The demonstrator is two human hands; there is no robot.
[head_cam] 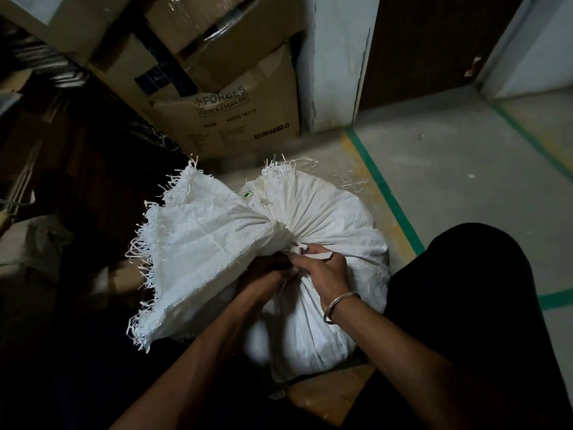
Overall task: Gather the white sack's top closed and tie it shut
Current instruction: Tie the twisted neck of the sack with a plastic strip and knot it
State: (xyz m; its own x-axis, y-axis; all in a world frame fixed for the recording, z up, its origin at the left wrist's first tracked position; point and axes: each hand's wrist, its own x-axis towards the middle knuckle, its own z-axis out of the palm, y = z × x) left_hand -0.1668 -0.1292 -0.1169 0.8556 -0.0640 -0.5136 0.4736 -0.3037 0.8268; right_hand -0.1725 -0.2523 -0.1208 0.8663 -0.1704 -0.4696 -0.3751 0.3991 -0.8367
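Note:
A full white woven sack [328, 218] stands on the floor below me. Its top is bunched into a neck [279, 231] near the middle of the view. The loose frayed top [198, 243] fans out to the left. My right hand [319, 271], with a metal bangle on the wrist, pinches a white tie strip [299, 249] at the neck. My left hand [266, 280] is closed just under the neck, partly hidden by the flap. Whether a knot is formed is hidden by my fingers.
Stacked cardboard boxes [235, 119] stand behind the sack against a white pillar [335, 72]. A dark door [434, 48] is at the back right. Green tape lines [384, 193] run over the concrete floor. My dark-clothed knee [465, 290] is right of the sack.

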